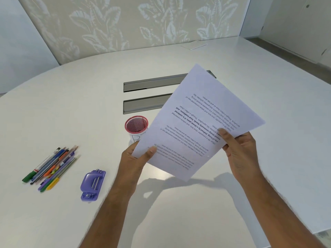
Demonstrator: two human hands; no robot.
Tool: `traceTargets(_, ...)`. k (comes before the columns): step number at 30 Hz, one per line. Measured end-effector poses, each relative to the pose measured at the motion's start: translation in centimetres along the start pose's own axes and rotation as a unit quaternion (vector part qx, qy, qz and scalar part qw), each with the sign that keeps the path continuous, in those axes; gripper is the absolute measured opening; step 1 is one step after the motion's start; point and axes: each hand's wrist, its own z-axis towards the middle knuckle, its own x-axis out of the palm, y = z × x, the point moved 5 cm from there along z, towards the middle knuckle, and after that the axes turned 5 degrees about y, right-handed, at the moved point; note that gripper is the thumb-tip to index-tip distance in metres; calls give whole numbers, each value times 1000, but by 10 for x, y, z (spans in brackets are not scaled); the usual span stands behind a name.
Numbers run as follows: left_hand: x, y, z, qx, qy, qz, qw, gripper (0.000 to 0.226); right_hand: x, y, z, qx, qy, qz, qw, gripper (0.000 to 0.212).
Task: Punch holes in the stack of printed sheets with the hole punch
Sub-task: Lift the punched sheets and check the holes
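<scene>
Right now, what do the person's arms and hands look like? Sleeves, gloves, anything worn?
Both forearms are bare up to the frame's lower edge: no sleeves visible. The left hand and right hand are bare too, with no gloves. No watch, bracelet or ring shows on the wrists or the visible fingers. Nails look short and unpainted. No markings or cables.

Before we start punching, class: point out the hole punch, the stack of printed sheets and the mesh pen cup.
hole punch (93, 184): head view, on its purple top lever.
stack of printed sheets (206, 111): head view, on the middle of the top page.
mesh pen cup (135, 124): head view, on its red mesh inside.
</scene>
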Motion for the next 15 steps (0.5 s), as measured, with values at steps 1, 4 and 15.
traceTargets(1,1,-1,-1,0,7,24,1000,36,0,2,1,-3,-3,0,1000,39)
traceTargets(4,3,-2,-1,7,10,46,999,32,1,9,2,-18,-1,-2,1000,36)
traceTargets(15,22,-22,3,17,70,36,997,29,20,18,0,-18,54,-119,991,22)
